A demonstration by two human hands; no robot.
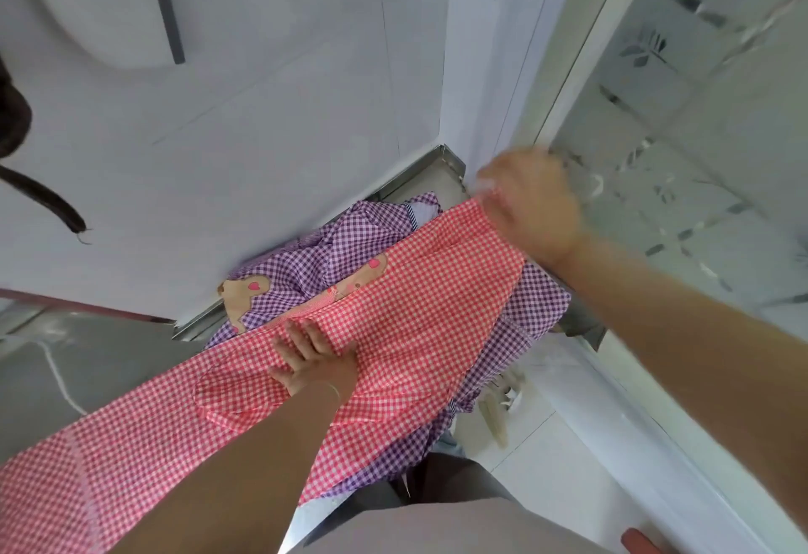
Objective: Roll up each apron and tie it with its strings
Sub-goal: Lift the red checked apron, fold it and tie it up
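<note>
Spreading across a steel tabletop (450, 160), the red checked apron (393, 313) lies flat and unrolled on top of a purple checked apron (306, 260), its left end hanging off toward the floor. Left of the red apron's middle, the left hand (312, 361) presses down on the cloth with fingers (301, 335) straight and spread, holding nothing. At the apron's far right corner the right hand (531, 203) is blurred; its fingers look clenched on the fabric edge, pulling it taut. Judging by this, the task is at its start: the red apron is only being smoothed, no roll is formed, no strings are tied, and the purple apron beneath waits untouched.
</note>
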